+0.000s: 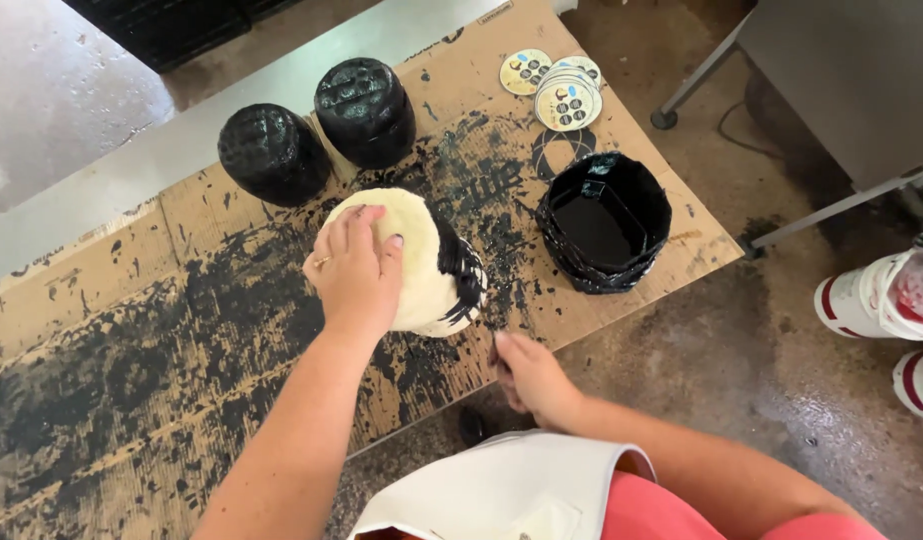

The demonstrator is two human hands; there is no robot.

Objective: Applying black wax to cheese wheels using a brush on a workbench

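Note:
My left hand (356,265) presses down on the top of a cream-coloured round pot (431,262) standing upside down on the paint-stained cardboard (131,350). The pot's right side is streaked with black paint. My right hand (529,375) hovers just below and right of the pot, fingers closed around a thin dark handle, apparently a brush, pointing toward the pot's lower edge. Most of the brush is hidden by the hand.
Two black-painted pots (273,152) (365,108) stand upside down at the back. A black container of paint (603,222) sits to the right, with a stack of round stickers (565,98) behind it. A metal table leg (841,205) and white-red shoes (881,300) are on the floor right.

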